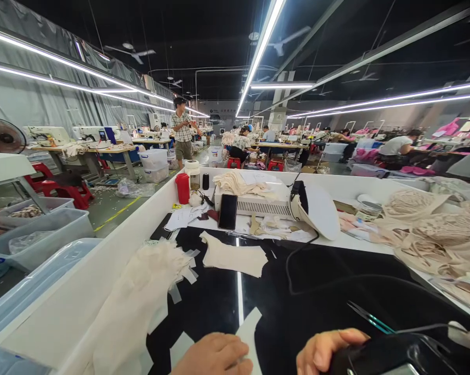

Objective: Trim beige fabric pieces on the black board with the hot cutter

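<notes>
Two hands [215,355] — one red bottle [182,188], one phone [227,211].

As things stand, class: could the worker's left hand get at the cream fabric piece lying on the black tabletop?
Probably yes. The left hand rests on the black tabletop, and bare surface lies between it and the cream fabric piece; nothing blocks the path, though it means stretching forward.
</notes>
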